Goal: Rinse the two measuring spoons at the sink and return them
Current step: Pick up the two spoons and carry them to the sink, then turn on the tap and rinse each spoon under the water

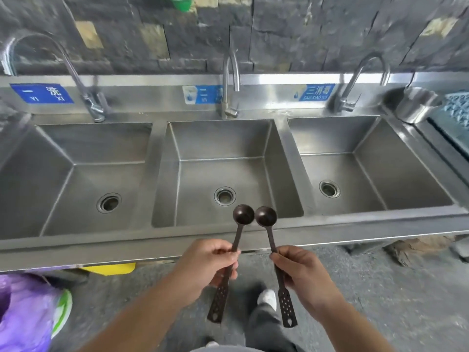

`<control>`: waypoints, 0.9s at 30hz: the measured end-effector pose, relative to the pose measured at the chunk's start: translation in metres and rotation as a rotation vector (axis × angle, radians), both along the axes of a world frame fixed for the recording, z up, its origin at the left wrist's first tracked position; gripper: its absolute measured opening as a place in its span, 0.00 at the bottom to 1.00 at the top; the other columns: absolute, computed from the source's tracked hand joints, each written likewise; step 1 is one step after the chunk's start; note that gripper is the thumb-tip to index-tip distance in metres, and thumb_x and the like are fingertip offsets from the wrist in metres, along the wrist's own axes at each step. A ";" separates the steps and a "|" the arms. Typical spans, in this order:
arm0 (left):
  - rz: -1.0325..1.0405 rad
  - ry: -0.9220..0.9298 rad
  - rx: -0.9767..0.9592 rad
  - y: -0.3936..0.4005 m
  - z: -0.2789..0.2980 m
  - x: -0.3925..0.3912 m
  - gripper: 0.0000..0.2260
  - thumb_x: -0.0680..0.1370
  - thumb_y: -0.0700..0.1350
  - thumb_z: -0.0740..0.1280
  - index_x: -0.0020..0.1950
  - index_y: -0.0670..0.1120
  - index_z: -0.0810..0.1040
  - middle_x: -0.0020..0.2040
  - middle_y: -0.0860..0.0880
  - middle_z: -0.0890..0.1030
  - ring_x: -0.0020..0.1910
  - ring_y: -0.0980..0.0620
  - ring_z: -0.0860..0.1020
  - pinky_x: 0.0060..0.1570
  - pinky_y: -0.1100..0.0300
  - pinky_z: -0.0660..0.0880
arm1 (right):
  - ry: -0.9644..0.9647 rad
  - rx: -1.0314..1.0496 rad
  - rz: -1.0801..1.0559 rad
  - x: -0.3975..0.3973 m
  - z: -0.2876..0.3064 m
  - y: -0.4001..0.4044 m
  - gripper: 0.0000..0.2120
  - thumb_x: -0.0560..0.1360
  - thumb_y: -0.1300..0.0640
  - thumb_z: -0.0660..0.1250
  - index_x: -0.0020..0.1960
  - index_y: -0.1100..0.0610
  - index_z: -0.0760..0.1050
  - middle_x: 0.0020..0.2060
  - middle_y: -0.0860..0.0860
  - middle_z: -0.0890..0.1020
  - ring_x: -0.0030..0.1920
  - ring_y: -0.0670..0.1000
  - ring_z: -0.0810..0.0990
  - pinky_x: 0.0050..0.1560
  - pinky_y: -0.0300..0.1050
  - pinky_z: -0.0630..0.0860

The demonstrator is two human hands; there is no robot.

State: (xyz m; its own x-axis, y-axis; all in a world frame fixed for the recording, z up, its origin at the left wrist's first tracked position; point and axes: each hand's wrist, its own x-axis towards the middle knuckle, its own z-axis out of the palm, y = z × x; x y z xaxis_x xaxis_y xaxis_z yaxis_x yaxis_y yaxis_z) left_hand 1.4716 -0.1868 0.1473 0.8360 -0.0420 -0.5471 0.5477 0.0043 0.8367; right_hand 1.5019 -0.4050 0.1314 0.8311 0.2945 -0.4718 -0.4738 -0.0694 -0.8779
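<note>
Two dark brown long-handled measuring spoons are held side by side, bowls up, over the front rim of the middle basin (228, 174) of a steel three-basin sink. My left hand (205, 262) grips the handle of the left spoon (243, 214). My right hand (302, 273) grips the handle of the right spoon (266, 216). Both perforated handle ends hang below my hands. The two bowls nearly touch. The middle faucet (230, 82) stands behind the basin, and no water is running.
A left basin (76, 174) and a right basin (368, 161) each have their own faucet. A steel pot (416, 105) sits at the back right beside a blue rack (456, 107). A purple plastic bag (22, 313) lies on the floor at the left.
</note>
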 end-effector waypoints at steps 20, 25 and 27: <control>0.498 0.295 0.050 0.051 -0.142 0.265 0.08 0.77 0.36 0.66 0.52 0.46 0.81 0.40 0.45 0.83 0.38 0.49 0.85 0.36 0.58 0.78 | 0.348 -0.186 0.178 0.333 -0.131 0.061 0.06 0.77 0.65 0.67 0.45 0.66 0.81 0.25 0.50 0.74 0.27 0.47 0.70 0.30 0.38 0.70; 0.553 0.424 0.101 0.074 -0.228 0.294 0.09 0.75 0.34 0.67 0.45 0.48 0.81 0.36 0.45 0.82 0.34 0.49 0.81 0.32 0.61 0.77 | 0.480 -0.230 0.073 0.354 -0.216 0.077 0.04 0.78 0.68 0.64 0.47 0.66 0.78 0.27 0.53 0.70 0.22 0.45 0.68 0.21 0.35 0.67; 0.515 0.453 0.151 0.082 -0.262 0.298 0.08 0.75 0.36 0.68 0.45 0.50 0.81 0.37 0.47 0.83 0.34 0.52 0.80 0.27 0.64 0.74 | 0.475 -0.290 0.059 0.360 -0.248 0.084 0.05 0.78 0.68 0.64 0.49 0.67 0.78 0.29 0.53 0.74 0.25 0.46 0.71 0.23 0.35 0.66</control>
